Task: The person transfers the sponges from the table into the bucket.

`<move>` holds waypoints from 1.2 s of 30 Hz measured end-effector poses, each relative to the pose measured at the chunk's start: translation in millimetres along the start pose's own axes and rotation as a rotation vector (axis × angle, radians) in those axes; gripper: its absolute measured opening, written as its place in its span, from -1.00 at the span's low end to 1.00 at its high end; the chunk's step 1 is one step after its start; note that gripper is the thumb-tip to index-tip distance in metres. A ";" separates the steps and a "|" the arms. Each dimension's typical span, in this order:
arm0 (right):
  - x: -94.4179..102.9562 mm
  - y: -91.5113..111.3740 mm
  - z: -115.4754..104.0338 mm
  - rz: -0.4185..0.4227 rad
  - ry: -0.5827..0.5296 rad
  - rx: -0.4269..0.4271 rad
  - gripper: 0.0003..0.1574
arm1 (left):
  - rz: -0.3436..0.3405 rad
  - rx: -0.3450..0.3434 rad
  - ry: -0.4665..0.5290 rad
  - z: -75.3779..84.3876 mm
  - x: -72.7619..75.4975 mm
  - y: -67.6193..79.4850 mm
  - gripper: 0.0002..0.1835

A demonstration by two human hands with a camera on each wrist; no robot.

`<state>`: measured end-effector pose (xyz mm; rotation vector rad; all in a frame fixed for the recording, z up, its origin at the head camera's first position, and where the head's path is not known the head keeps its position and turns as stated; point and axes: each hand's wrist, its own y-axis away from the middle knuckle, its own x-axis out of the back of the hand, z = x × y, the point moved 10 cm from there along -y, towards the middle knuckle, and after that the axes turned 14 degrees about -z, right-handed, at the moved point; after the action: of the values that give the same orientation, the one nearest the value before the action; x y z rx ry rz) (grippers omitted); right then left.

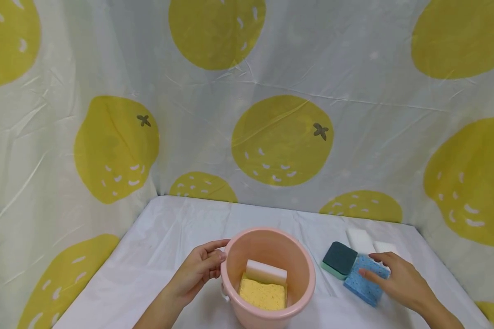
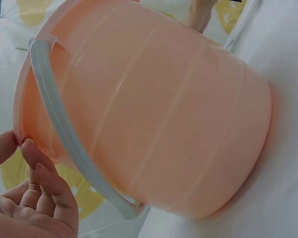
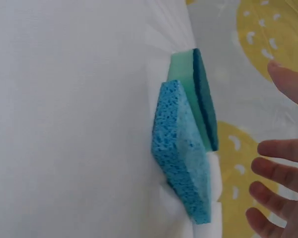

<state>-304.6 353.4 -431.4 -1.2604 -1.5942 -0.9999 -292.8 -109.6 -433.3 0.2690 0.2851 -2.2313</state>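
A pink bucket stands on the white-covered table. My left hand pinches its rim between thumb and fingertips, as the left wrist view also shows; the pale handle hangs down the side. Inside lie a yellow sponge and a whitish block. To the right, my right hand is over a blue sponge. Its fingers are spread and apart from the blue sponge in the right wrist view. Beside that sponge is a green sponge with a dark scouring top.
Two white blocks, one nearer the middle and a partly hidden white block, lie behind the blue sponge. A curtain printed with yellow fruit hangs behind the table and along its sides.
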 end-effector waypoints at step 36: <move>-66.4 -7.4 21.1 -0.155 0.001 -0.239 0.44 | 0.013 -0.005 -0.006 2.1 0.1 1.7 -0.44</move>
<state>-306.0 351.8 -501.4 -1.3081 -1.6272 -1.3195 -291.7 -111.3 -431.6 0.2604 0.2850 -2.2181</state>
